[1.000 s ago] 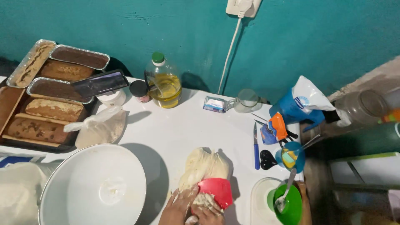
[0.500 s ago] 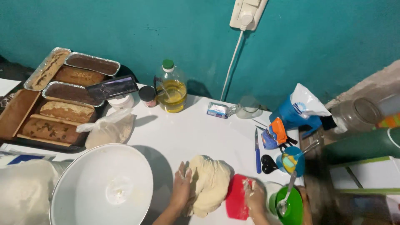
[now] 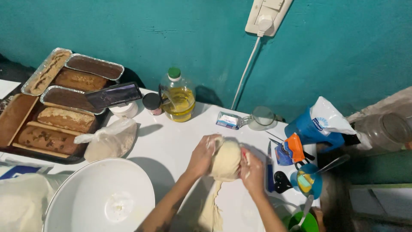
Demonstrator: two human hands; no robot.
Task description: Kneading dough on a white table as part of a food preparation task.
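Dough lifted off the bench [image 3: 171,146]
Left hand [image 3: 201,155] and right hand [image 3: 252,171] clasp the dough [image 3: 225,160] — a strip trails down.

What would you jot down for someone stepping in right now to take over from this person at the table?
Left hand and right hand grip a lump of dough from either side, lifted above the white table; a stretched tail of it hangs toward the table. White bowl sits left, nearly empty. Oil bottle stands at the wall. Baked loaves rest on the tray far left. Dough is mixed; shaping appears unfinished.
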